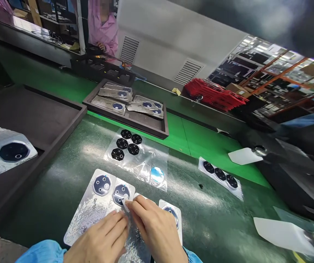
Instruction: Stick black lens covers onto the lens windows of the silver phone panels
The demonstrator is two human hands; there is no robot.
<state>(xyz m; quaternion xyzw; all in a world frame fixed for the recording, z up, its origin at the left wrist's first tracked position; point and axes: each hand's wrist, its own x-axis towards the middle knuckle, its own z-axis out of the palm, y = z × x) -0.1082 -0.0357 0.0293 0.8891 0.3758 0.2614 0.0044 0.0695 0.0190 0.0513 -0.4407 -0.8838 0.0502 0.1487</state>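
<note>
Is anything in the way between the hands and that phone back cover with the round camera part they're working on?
No. Both hands are already on the cover: the right hand pinches at its camera ring, and the left hand rests beside it.

Bright overhead light falls on the workbench, throwing white glare patches across the dark green mat and the clear film sheet. The silvery phone back covers shimmer with reflections. The upper right corner is dark and smeared, and the edges bend with wide-angle distortion. The co-worker in the background is blurred. Shadows are soft and short.
</note>
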